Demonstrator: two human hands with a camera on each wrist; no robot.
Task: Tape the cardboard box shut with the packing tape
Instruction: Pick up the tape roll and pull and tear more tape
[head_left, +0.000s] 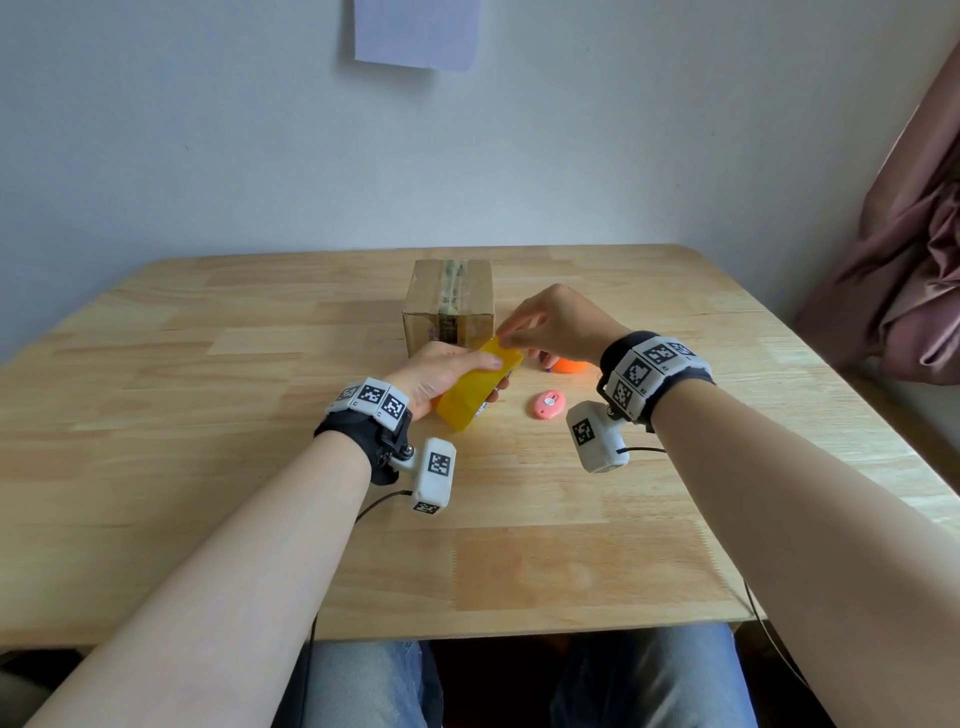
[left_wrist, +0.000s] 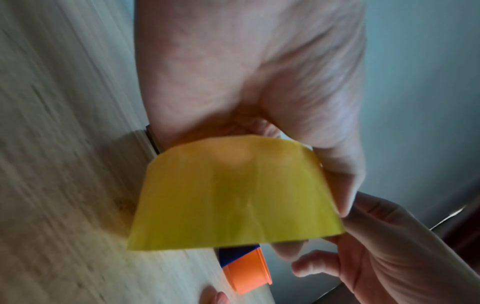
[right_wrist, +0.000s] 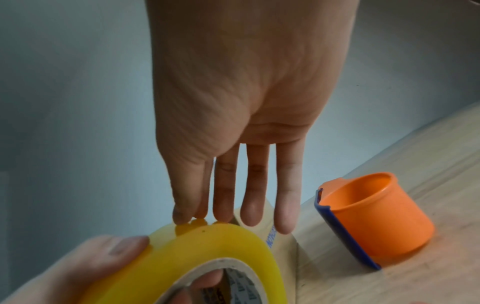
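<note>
A yellow translucent roll of packing tape (head_left: 479, 387) with a pale cardboard core is held above the light wooden desk (head_left: 208, 415), just in front of the brown cardboard box (head_left: 448, 306). The roll is grasped by the left hand (head_left: 441, 376): its thumb is laid over the outer yellow band, and in the right wrist view fingers can be seen through the core. The far upper edge of the roll is touched by the fingertips (right_wrist: 182, 216) of the right hand (head_left: 556, 322), whose fingers are extended and close together; whether a loose tape end is pinched there cannot be told. The cardboard box is set on the desk toward its far side, flaps down, with a strip of clear tape already seen along its top seam and down the near face. To the right of the roll, partly hidden behind the right hand, an orange plastic tape dispenser with a blue blade edge (right_wrist: 374, 216) is lying on the desk. Nearer the person, a small pink oval cutter (head_left: 548, 404) is lying between the two wrists. A sheet of pale paper (head_left: 415, 31) is fixed to the wall behind the desk, and pink fabric (head_left: 909, 260) is hung at the right.
</note>
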